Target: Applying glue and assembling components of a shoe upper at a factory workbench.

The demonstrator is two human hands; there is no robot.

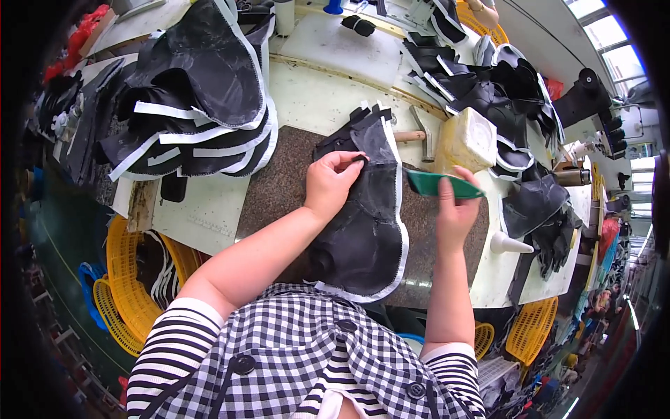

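Note:
A black shaped leather-like piece (356, 234) with a white stitched edge lies on a speckled stone slab (436, 241) in front of me. My left hand (331, 183) rests over its upper part, thumb and forefinger pinched on a small black flap of the piece. To the right, my right hand (455, 206) is closed around a green, flat, curved tool (433, 185) whose exact kind I cannot make out. The tool's dark narrow end points left, close to the piece's white edge. Just beyond lies a hammer (424, 136) with a wooden handle.
Stacked black pieces with white edging (202, 77) stand at the left; another heap (499, 98) is at the back right. A yellowish block-shaped container (466, 140) and a white cone (509, 244) are on the right. Yellow baskets (125, 279) stand below the table. Another person's arm (483, 12) shows far off.

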